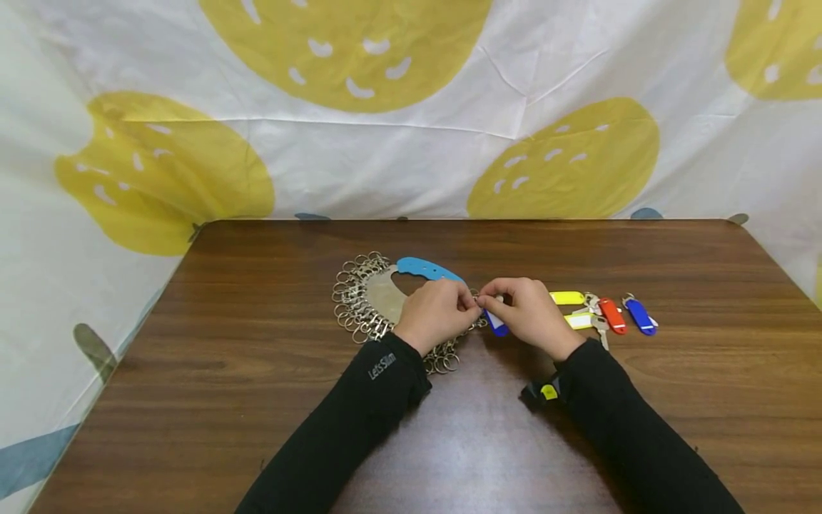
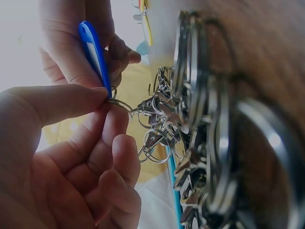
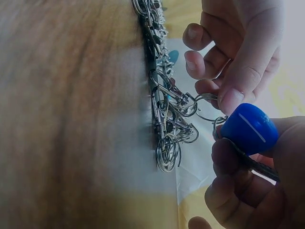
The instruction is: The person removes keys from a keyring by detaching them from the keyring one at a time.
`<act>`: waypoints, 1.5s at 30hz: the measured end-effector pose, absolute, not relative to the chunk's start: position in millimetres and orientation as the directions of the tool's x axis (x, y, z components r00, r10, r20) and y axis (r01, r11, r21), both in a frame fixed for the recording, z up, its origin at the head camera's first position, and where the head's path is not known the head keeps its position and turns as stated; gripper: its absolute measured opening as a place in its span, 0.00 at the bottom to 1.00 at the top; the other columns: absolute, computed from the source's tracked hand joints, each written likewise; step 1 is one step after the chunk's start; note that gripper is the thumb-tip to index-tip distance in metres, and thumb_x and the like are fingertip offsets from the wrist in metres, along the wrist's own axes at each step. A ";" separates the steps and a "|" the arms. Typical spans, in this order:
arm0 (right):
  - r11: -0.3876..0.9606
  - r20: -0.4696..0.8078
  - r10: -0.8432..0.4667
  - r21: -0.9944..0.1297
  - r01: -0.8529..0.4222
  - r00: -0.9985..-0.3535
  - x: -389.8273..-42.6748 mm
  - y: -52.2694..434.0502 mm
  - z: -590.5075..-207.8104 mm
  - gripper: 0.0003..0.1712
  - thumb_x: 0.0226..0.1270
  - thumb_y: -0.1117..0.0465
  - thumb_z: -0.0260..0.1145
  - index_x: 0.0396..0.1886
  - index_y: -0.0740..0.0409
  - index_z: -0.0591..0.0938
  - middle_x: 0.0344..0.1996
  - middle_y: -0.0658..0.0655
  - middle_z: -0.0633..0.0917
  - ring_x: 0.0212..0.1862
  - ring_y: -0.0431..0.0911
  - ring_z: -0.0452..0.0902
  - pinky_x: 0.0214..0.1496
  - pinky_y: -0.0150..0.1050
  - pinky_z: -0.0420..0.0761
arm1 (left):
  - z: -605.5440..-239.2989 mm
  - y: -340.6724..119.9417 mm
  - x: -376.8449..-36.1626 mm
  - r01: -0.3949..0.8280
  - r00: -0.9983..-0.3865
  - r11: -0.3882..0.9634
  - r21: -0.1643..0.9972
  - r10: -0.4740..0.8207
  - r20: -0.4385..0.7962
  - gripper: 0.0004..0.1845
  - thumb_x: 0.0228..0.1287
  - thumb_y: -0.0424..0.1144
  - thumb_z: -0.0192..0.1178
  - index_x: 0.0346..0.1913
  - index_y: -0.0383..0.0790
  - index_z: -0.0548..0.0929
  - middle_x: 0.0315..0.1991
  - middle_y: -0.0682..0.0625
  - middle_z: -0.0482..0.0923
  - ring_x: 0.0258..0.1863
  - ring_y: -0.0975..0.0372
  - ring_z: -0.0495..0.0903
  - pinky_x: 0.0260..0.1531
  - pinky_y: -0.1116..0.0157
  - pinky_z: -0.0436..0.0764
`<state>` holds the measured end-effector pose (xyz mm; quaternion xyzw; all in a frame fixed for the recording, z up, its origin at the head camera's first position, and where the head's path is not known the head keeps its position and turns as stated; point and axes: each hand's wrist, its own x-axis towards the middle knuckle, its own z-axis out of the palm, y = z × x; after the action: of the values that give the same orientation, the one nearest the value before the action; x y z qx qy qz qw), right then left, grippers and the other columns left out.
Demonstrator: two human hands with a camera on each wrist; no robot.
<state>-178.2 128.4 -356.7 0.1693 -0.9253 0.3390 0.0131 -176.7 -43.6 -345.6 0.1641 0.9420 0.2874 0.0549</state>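
A blue key tag sits mid-table, pinched in the fingers of the right hand. The left hand, touching it from the left, pinches the tag's small split ring. Left of both lies a pile of key rings. To the right lie more key tags on the wooden table.

On the dark wooden bench lay yellow tags, a red tag and another blue tag off to the right, with a white, yellow-blotched cloth hanging behind.
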 end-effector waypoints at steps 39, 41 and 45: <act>0.721 0.105 -0.292 -0.629 -0.291 -0.951 -179.1 128.7 -357.5 0.08 0.67 0.58 0.62 0.37 0.56 0.85 0.28 0.54 0.85 0.26 0.43 0.71 0.28 0.34 0.69 | -345.1 -42.6 -175.4 0.275 -0.941 0.776 0.568 0.338 -0.006 0.05 0.61 0.45 0.60 0.31 0.52 0.84 0.30 0.58 0.83 0.25 0.67 0.77 0.23 0.69 0.72; 0.721 0.090 -0.295 -0.632 -0.284 -0.951 -179.5 129.1 -358.0 0.09 0.67 0.58 0.61 0.37 0.57 0.85 0.29 0.55 0.85 0.27 0.43 0.71 0.29 0.35 0.69 | -345.4 -42.7 -175.4 0.280 -0.939 0.773 0.569 0.343 -0.005 0.05 0.61 0.45 0.60 0.31 0.52 0.84 0.29 0.59 0.83 0.25 0.67 0.77 0.23 0.69 0.72; 0.719 0.079 -0.298 -0.637 -0.278 -0.951 -179.8 129.6 -357.5 0.09 0.68 0.58 0.61 0.38 0.57 0.85 0.31 0.56 0.86 0.28 0.43 0.72 0.30 0.35 0.70 | -345.9 -42.6 -175.6 0.289 -0.937 0.775 0.562 0.349 0.001 0.05 0.62 0.45 0.59 0.31 0.51 0.83 0.28 0.58 0.81 0.24 0.67 0.77 0.23 0.69 0.71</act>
<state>-179.8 129.6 -357.5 0.1554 -0.9270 0.3411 -0.0144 -175.6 -42.6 -345.9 0.1697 0.9405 0.2896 0.0519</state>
